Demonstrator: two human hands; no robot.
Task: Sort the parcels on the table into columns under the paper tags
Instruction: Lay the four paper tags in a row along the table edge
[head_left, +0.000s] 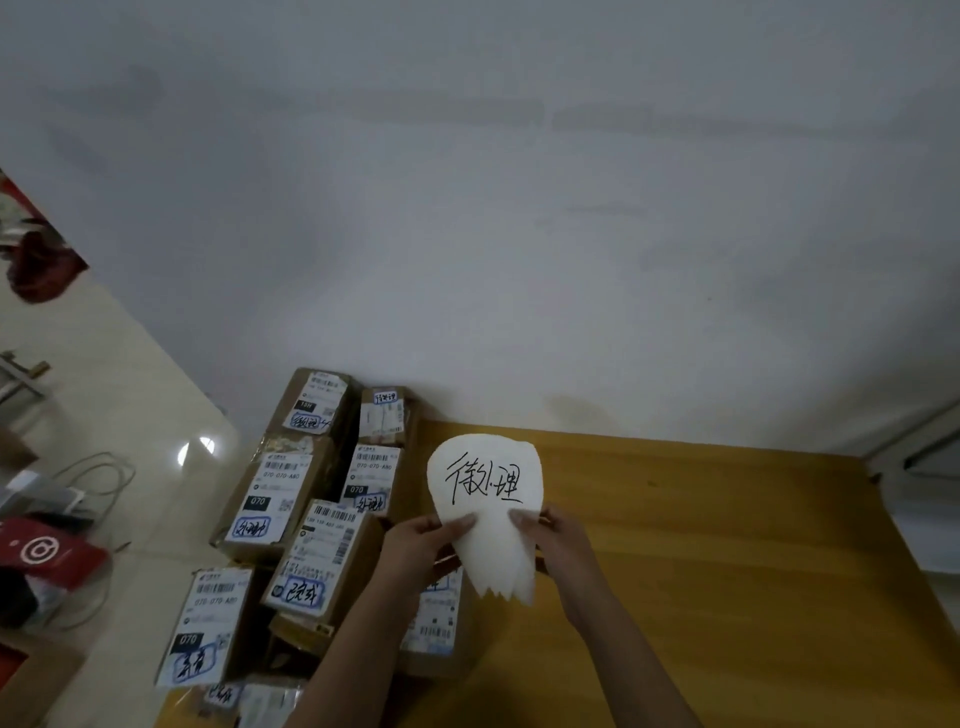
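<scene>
I hold up a small stack of white paper tags (488, 499) above the wooden table (727, 545); the top sheet bears black handwritten characters. My left hand (421, 545) pinches the stack's left edge and my right hand (556, 535) pinches its right edge. Several cardboard parcels with white shipping labels are piled on the table's left end: one with blue handwriting (322, 561) lies near my left wrist, a larger one (270, 499) sits behind it, another (202, 623) is at the near left. One parcel (436, 618) is partly hidden under my left forearm.
A pale wall (519, 208) rises directly behind the table. Left of the table is a tiled floor (130, 389) with cables, a red bag (47, 556) and other clutter. The table's right part shows bare wood.
</scene>
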